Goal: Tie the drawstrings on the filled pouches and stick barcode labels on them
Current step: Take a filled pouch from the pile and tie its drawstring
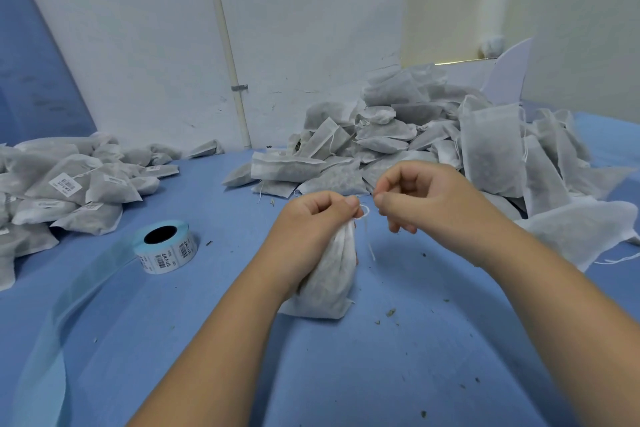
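Even, cool, diffuse light; faint soft shadows; wide-angle bowing at edges; upper-right corner blurred, washed out.

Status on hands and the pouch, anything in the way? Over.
Left hand grips gathered neck of white fabric filled pouch. Right hand pinches thin white drawstring, loop open. No label visible on it; white barcode-label roll lies left, nothing blocking.

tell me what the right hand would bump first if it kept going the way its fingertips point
Probably the left hand, gripping the gathered neck of the white fabric pouch; only the thin white drawstring loop lies between.
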{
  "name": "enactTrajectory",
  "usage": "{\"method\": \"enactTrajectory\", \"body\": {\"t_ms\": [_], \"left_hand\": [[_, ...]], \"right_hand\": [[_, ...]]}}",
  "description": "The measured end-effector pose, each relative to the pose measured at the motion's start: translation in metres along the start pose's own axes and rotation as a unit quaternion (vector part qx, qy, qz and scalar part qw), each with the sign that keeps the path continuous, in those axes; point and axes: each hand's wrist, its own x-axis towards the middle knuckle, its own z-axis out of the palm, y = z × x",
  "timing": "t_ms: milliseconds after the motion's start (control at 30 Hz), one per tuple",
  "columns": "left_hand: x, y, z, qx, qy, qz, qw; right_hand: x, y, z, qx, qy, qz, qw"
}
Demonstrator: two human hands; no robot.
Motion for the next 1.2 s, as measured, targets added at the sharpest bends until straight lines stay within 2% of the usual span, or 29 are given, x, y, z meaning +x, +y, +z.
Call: {"method": "enactTrajectory", "body": {"t_ms": [233, 433, 600, 833, 1200], "left_hand": [[0.003, -0.005, 0.002, 0.006, 0.024, 0.020, 1.000], [0.004, -0.010, 0.005, 0.094, 0.050, 0.053, 0.993], [0.006, -0.012, 0.004, 0.126, 0.042, 0.049, 0.990], [0.007, -0.015, 0.002, 0.158, 0.020, 0.038, 0.986], [0.003, -0.009, -0.006, 0.116, -0.048, -0.023, 0.992]], "right_hand": [[-0.002, -0.004, 0.013, -0.040, 0.006, 0.041, 0.998], [-0.002, -0.004, 0.016, -0.097, 0.031, 0.062, 0.993], [-0.002, -0.004, 0.017, -0.124, 0.024, 0.090, 0.988], [-0.002, -0.004, 0.011, -0.019, -0.025, 0.197, 0.980], [0.002, 0.004, 0.008, 0.161, -0.062, 0.290, 0.941]]}}
